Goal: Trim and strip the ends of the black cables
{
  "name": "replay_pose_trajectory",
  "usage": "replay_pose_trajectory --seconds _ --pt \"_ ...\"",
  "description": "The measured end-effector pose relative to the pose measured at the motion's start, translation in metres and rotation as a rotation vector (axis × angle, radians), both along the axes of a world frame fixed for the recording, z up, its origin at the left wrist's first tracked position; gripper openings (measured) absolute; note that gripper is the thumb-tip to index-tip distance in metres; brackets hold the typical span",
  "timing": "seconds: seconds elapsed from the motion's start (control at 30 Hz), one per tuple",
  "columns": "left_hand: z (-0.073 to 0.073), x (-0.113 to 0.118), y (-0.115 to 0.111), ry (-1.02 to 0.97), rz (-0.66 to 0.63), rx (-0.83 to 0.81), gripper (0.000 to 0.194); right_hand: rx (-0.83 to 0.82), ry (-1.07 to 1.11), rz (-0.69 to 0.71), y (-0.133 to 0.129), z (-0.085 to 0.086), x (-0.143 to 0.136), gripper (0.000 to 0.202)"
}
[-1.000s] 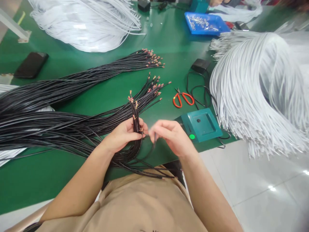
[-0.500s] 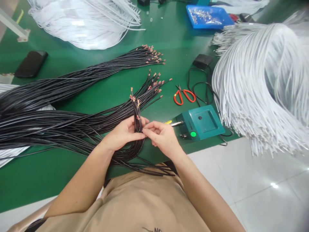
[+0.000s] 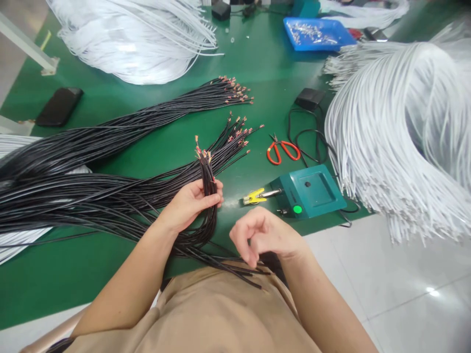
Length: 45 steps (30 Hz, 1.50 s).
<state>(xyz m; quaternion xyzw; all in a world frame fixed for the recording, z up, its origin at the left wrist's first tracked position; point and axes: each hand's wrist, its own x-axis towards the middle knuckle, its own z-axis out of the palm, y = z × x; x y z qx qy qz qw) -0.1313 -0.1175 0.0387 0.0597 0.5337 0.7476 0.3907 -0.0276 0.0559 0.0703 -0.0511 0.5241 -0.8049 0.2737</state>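
A bent bunch of black cables [image 3: 208,184] with stripped, reddish ends pointing up is gripped in my left hand [image 3: 193,201], the thumb pressed across it. My right hand [image 3: 261,234] hovers to the right of the bunch, its fingers curled; it is a little blurred, and whether anything is between the fingertips does not show. Below it, loose black cable ends [image 3: 235,272] reach over the table edge by my lap. Just beyond my right hand, a yellow clip [image 3: 255,196] sits at the metal tip of a teal device [image 3: 316,191] with a green dot.
More black cables [image 3: 147,120] lie across the green table [image 3: 257,73]. Red-handled cutters [image 3: 282,151] and a black adapter [image 3: 309,98] are behind the device. White cable bundles [image 3: 382,137] hang over the right edge. A blue tray [image 3: 319,46] and a phone [image 3: 59,106] are farther back.
My right hand has left the bunch and moved right and toward my body, uncovering the yellow clip. My left hand still holds the bunch. The whole view has shifted slightly.
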Motion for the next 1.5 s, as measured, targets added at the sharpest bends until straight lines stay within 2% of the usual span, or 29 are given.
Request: replay_pose_trajectory --seconds 0.03,0.1,0.17,0.2,0.3,0.4,0.5,0.6,0.73,0.9,1.07,1.13,1.23,1.37,1.4,1.43,1.47,1.5 --pt "0.000 0.000 0.001 0.026 0.013 -0.004 0.029 0.058 -0.011 -0.117 -0.002 0.000 -0.003 0.036" --pt "0.000 0.001 0.002 0.067 0.026 -0.012 0.029 0.211 -0.012 -0.458 -0.009 0.000 -0.012 0.030" --pt "0.000 0.003 0.004 0.095 0.027 -0.035 0.031 0.312 -0.015 -0.670 -0.018 0.001 -0.022 0.025" --pt "0.000 0.004 0.004 0.110 0.038 -0.054 0.032 0.332 -0.019 -0.710 -0.021 0.001 -0.026 0.026" --pt "0.000 0.007 0.005 0.153 0.086 -0.116 0.036 0.369 -0.043 -0.693 -0.028 0.002 -0.032 0.034" --pt "0.000 0.008 0.006 0.160 0.100 -0.135 0.038 0.365 -0.046 -0.720 -0.032 0.000 -0.033 0.029" --pt "0.000 0.008 0.007 0.141 0.106 -0.130 0.038 0.311 -0.017 -0.816 -0.036 -0.004 -0.032 0.020" --pt "0.001 0.008 0.008 0.107 0.098 -0.093 0.037 0.180 -0.005 -0.889 -0.040 -0.007 -0.033 0.016" --pt "0.001 0.008 0.007 0.078 0.048 -0.011 0.034 -0.013 -0.049 -0.857 -0.042 -0.008 -0.033 0.017" --pt "0.001 0.007 0.007 0.065 0.027 0.055 0.033 -0.011 -0.096 -0.802 -0.039 -0.009 -0.033 0.013" --pt "0.002 0.007 0.007 0.038 -0.024 0.102 0.034 -0.034 -0.118 -0.774 -0.035 -0.008 -0.034 0.033" --pt "0.001 0.007 0.007 0.036 -0.005 0.080 0.034 -0.003 -0.105 -0.780 -0.036 -0.008 -0.034 0.033" --pt "0.000 0.008 0.006 0.031 0.051 0.032 0.035 0.109 -0.053 -0.781 -0.040 -0.008 -0.035 0.021" --pt "0.003 0.007 0.006 0.022 0.078 0.017 0.029 0.277 0.056 -0.862 -0.037 -0.003 -0.030 0.009" --pt "0.004 0.006 0.005 0.016 0.063 0.025 0.025 0.296 0.079 -0.831 -0.032 0.000 -0.026 0.010" --pt "0.005 0.005 0.005 0.002 0.049 0.033 0.023 0.285 0.095 -0.725 -0.026 0.005 -0.023 0.013" --pt "0.005 0.005 0.004 -0.017 0.037 0.035 0.023 0.242 0.107 -0.561 -0.019 0.009 -0.019 0.018" --pt "0.006 0.004 0.004 -0.034 0.036 0.031 0.024 0.170 0.115 -0.326 -0.012 0.014 -0.015 0.027"
